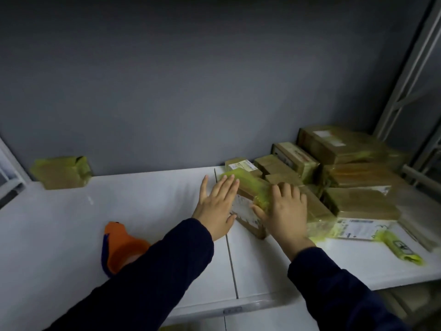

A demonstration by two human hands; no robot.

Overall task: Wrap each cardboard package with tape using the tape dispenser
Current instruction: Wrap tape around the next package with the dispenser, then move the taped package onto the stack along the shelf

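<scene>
I see my left hand (218, 206) spread flat, fingers straight and fanned, lying against the left side of a cardboard package (247, 217) on the white tabletop (148, 206). My right hand (285, 210) rests on the package's right side with its fingers laid over the yellow-green tape (259, 191) across the top, pressing rather than pinching, though motion blur softens the fingertips. The package sits between both hands, just right of the seam in the tabletop, its printed label facing me. The orange tape dispenser (120, 246) lies on the tabletop to the left, apart from both hands and partly hidden by my dark left sleeve (155, 271). A pile of taped packages (358, 185) crowds the right side, touching the one I hold. One more taped package (62, 173) stands alone at the far left against the grey wall (191, 80).
</scene>
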